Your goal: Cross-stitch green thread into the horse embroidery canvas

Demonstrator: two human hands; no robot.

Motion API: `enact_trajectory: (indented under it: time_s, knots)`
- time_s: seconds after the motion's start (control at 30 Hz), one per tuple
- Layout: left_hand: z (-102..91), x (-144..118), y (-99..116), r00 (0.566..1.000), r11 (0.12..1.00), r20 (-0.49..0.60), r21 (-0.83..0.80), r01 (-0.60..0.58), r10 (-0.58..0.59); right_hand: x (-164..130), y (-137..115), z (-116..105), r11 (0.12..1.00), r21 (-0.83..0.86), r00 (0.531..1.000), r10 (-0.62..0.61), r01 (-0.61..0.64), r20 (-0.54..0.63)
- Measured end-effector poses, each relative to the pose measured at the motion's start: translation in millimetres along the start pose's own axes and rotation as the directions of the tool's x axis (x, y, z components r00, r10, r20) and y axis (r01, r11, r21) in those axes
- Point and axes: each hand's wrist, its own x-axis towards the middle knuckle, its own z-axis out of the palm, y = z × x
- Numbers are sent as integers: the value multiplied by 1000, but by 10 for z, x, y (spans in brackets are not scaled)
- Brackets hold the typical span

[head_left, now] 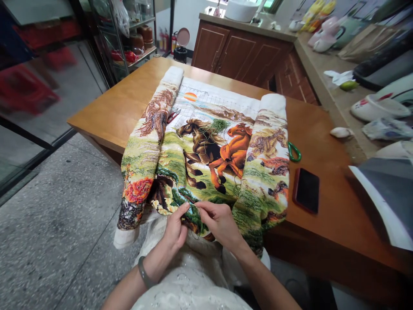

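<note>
Horse-patterned embroidery cloth [206, 150] with rolled sides, near edge pinched in grip of left hand [176, 228] and right hand [219, 221]

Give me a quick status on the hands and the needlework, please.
Left hand and right hand pinching embroidered horse cloth at its near edge. Phone on table, apart. Nothing in the way.

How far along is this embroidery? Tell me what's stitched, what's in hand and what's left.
Done: the two horses, the green ground and both rolled side panels of the embroidery cloth look filled with colour. In hand: the left hand and right hand pinch the cloth's near edge, over the lap. Left: the upper part around the orange sun shows mostly bare gridded fabric.
</note>
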Motion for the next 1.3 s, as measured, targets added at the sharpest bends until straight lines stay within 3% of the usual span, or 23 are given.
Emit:
enact_trajectory:
  time_s: [0.23,0.4,0.5,0.77,1.3]
  knots:
    - [16,-20,15,1000,1000,-24,4,5,-5,-9,-7,37,988,-155,1000,-15,16,10]
    - [5,-12,-8,1000,1000,-7,-20,5,-5,-39,-14,137,914,-400,997,-76,60,-25]
    - [-21,9,-26,1000,1000,1,-21,1,-1,-49,-24,197,889,-456,997,-69,42,-42]
    - [-48,41,-59,1000,999,22,-38,9,-8,-3,54,63,970,-232,994,-93,76,-65]
    - [-8,20,-28,1000,999,6,-43,-9,9,73,209,55,988,-124,993,-103,97,-49]
